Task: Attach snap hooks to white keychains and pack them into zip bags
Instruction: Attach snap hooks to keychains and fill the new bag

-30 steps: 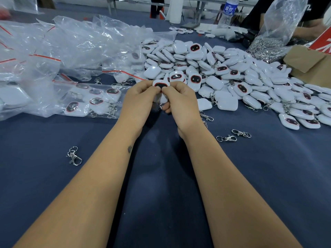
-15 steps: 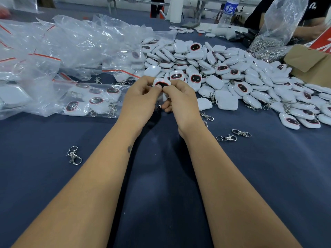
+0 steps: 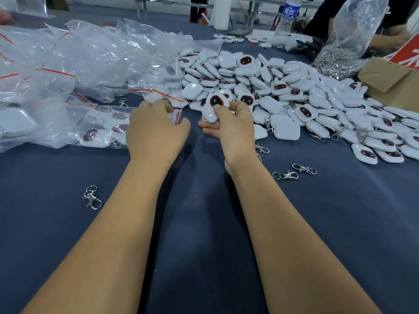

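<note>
My right hand (image 3: 233,125) grips a white keychain (image 3: 213,107) with a dark, red-rimmed oval face, held just above the blue table (image 3: 204,234). A bit of metal shows under it by my fingers. My left hand (image 3: 154,130) is apart from it, over the edge of the clear zip bags (image 3: 90,57). Its fingers are bent onto a small bag (image 3: 178,115) and its thumb is spread. A big pile of white keychains (image 3: 283,94) lies behind and to the right. Loose snap hooks lie at the left (image 3: 91,198) and the right (image 3: 285,175).
A filled zip bag (image 3: 99,125) lies left of my left hand. At the back right stand a clear bag of metal hooks (image 3: 347,41), a cardboard box (image 3: 390,82) and a water bottle (image 3: 288,17). Another person's arm shows behind them.
My hands were together on the keychain. Now my left hand has let go and moved left to the zip bags, while my right hand keeps the keychain.
</note>
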Available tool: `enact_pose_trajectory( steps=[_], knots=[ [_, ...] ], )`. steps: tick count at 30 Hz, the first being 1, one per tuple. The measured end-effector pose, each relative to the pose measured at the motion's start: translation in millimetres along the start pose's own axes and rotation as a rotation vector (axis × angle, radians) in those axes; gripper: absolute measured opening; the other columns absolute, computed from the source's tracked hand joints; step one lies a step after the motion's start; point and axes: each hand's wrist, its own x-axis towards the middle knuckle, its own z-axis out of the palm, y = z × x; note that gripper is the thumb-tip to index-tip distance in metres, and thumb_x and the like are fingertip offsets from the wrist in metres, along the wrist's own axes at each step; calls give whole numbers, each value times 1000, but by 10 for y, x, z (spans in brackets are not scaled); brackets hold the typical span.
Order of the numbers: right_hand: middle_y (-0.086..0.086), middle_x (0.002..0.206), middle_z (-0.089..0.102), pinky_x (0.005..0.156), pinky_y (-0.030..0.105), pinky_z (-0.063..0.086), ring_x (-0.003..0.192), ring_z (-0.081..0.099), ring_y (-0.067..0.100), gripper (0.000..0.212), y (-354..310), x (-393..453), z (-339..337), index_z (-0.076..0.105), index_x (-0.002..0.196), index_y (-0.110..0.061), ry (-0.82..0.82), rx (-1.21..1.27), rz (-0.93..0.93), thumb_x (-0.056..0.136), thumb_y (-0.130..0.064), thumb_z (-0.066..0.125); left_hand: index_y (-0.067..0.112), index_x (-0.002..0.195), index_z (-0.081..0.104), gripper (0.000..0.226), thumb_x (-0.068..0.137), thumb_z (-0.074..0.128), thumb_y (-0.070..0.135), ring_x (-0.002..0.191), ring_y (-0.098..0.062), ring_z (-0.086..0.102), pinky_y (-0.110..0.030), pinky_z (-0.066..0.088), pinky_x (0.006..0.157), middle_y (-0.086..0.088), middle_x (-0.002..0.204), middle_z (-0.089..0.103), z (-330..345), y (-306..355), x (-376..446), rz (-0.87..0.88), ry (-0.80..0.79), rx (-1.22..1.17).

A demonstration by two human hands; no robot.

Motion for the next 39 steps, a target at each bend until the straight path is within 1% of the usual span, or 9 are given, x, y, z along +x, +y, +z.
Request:
enact_pose_trajectory(
  steps=[4,11,15,18,23,27,31,35,39],
  knots=[
    [2,83,58,69,25,58,66,72,16,17,-23,-18,14,48,93,-15,-20,73,-35,92,1,52,13,78,69,14,76,55,17,81,-36,58,-33,42,59,-10,80,66,-15,-2,-15,-13,-59,147],
    [12,91,62,77,29,59,78,72,22,18,-28,-58,35,47,104,-8,-160,326,-64,94,7,51,29,65,69,21,77,60,15,66,-14,64,-29,51,67,11,61,68,-30,62,-27,-132,-56,-419],
    [15,99,57,89,35,56,84,71,24,16,-20,-51,19,45,108,-9,-269,437,-30,98,3,48,34,75,75,27,75,56,14,52,-8,54,-23,47,62,12,51,62,24,136,-68,-104,-191,-564],
    [9,94,61,78,28,53,80,64,19,12,-5,-31,28,50,103,-10,-223,373,-5,97,1,50,34,77,74,35,73,54,6,44,-6,53,-18,45,51,7,51,62,43,182,-97,-74,-221,-602],
    [14,103,63,86,32,55,87,63,23,16,16,3,23,50,111,-9,-153,324,6,98,0,50,15,104,71,34,74,65,-1,60,-12,62,-31,54,63,5,65,67,46,174,-50,-225,-107,-779],
    [18,111,69,84,32,57,86,69,24,26,18,14,7,42,125,-11,-118,125,25,100,-8,48,21,88,66,32,75,61,-7,53,-10,55,-21,47,57,5,59,60,-20,188,-22,-236,66,-908],
    [17,102,71,89,37,57,89,72,27,19,72,27,14,47,111,-18,-88,-128,-29,94,-12,54,22,85,62,28,77,57,-5,61,-13,55,-25,47,62,-2,68,62,-41,204,-44,-119,192,-909],
    [5,79,68,75,36,51,81,65,23,4,110,4,29,61,92,-14,-141,-488,-125,88,-15,63,28,82,61,26,81,64,2,68,-4,61,-21,52,69,10,74,65,-4,266,-120,40,132,-791],
    [10,97,71,87,42,48,101,62,33,18,146,6,-8,62,84,-18,-171,-816,-226,93,-12,47,30,82,61,22,83,57,8,79,-9,64,-30,54,79,13,81,66,42,343,-243,192,11,-582]
  ],
)
